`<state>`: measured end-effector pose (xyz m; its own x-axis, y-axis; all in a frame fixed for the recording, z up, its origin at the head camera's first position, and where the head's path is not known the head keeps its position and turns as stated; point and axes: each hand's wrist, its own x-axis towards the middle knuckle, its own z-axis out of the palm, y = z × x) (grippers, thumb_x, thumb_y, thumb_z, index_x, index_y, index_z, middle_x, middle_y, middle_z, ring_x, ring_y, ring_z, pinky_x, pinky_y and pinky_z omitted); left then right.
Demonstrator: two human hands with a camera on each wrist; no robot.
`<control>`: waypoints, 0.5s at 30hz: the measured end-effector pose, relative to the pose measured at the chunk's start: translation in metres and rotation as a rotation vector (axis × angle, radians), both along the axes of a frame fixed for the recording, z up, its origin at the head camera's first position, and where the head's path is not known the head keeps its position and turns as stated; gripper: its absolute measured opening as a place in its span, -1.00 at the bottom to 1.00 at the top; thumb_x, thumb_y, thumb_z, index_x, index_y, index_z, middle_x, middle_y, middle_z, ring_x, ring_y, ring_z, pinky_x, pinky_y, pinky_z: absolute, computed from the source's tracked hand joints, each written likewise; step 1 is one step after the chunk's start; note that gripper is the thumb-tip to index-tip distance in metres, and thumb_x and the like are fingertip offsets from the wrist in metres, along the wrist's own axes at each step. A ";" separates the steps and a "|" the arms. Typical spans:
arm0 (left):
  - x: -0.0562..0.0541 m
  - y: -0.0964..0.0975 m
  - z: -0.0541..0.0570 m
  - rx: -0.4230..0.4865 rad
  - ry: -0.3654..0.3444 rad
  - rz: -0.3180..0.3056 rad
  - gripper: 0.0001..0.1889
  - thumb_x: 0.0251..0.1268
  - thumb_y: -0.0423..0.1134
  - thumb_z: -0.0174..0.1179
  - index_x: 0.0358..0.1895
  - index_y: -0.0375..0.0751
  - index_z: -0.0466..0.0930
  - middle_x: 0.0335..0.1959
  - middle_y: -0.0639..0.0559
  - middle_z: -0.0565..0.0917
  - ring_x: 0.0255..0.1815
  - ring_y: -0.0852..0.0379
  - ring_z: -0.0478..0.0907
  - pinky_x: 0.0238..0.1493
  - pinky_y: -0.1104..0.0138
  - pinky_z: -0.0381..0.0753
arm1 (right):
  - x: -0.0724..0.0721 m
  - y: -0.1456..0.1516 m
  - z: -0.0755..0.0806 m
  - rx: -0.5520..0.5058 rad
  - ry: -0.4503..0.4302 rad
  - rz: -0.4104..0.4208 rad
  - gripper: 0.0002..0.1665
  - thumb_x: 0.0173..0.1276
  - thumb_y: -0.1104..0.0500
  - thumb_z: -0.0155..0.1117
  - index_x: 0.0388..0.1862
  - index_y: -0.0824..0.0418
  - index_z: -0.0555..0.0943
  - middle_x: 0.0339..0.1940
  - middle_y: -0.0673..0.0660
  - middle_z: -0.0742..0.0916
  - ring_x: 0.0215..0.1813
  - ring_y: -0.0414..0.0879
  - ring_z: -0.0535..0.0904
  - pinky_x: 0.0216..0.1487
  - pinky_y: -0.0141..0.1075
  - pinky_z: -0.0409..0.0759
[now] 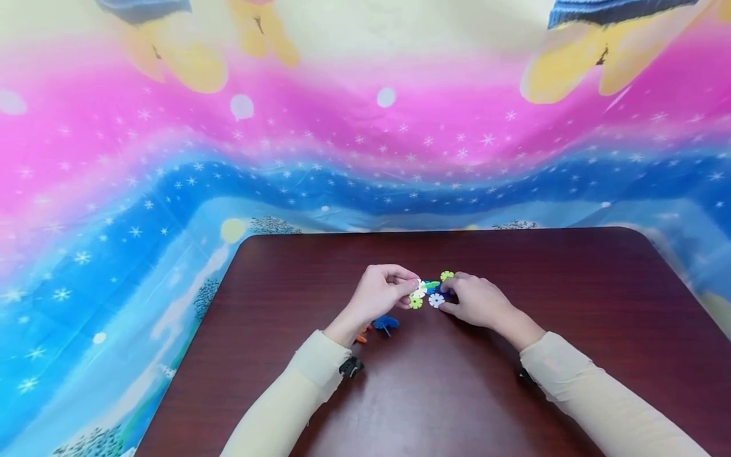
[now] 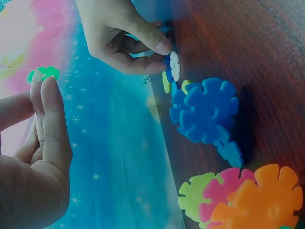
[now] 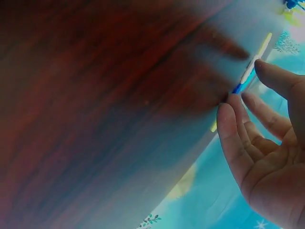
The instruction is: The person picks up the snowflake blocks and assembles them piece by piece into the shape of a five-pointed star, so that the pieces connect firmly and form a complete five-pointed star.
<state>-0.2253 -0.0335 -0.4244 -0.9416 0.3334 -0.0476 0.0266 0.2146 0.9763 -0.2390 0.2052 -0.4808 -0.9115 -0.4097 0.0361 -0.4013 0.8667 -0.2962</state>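
Above the far part of the table, my left hand (image 1: 377, 293) pinches a white flower-shaped plastic disc (image 1: 421, 292) by its edge. A green disc (image 2: 51, 71) shows beyond those fingertips in the left wrist view. Just to the right, my right hand (image 1: 481, 301) grips a joined group of flower discs between thumb and fingers. This group includes a white disc (image 1: 436, 300) and a yellow-green disc (image 1: 447, 275), with blue partly hidden by the fingers. In the right wrist view the white disc (image 3: 249, 70) is seen edge-on. The two hands' pieces overlap in the head view.
A blue cluster of flower discs (image 2: 205, 109) lies on the brown table (image 1: 434, 406) near my left forearm. Beside it are orange (image 2: 276, 195), pink (image 2: 209, 205) and yellow-green (image 2: 193, 193) discs. A printed cloth (image 1: 365, 146) hangs behind the table's far edge.
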 end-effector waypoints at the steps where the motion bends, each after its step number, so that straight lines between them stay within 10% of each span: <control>1: 0.000 0.000 0.000 0.000 0.000 0.002 -0.90 0.39 -0.28 0.39 -0.13 -0.20 0.80 -0.40 -0.06 0.76 -0.48 0.03 0.70 -0.32 0.20 0.78 | -0.001 -0.001 0.000 0.002 -0.001 -0.002 -0.55 0.30 -0.04 0.55 0.06 0.18 0.75 -0.07 0.13 0.74 -0.16 -0.02 0.67 -0.12 0.01 0.69; 15: -0.004 0.000 -0.005 0.037 -0.007 0.018 -0.88 0.39 -0.30 0.38 -0.13 -0.27 0.80 -0.37 -0.13 0.78 -0.53 0.08 0.68 -0.33 0.13 0.79 | -0.006 -0.006 0.005 0.001 -0.136 -0.020 -0.67 0.24 -0.03 0.57 -0.16 0.11 0.70 -0.31 0.00 0.62 -0.36 -0.11 0.48 -0.37 -0.16 0.48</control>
<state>-0.2290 -0.0340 -0.4297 -0.9473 0.3176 -0.0420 0.0165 0.1791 0.9837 -0.2446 0.1996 -0.4759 -0.9161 -0.3912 -0.0882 -0.3401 0.8744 -0.3461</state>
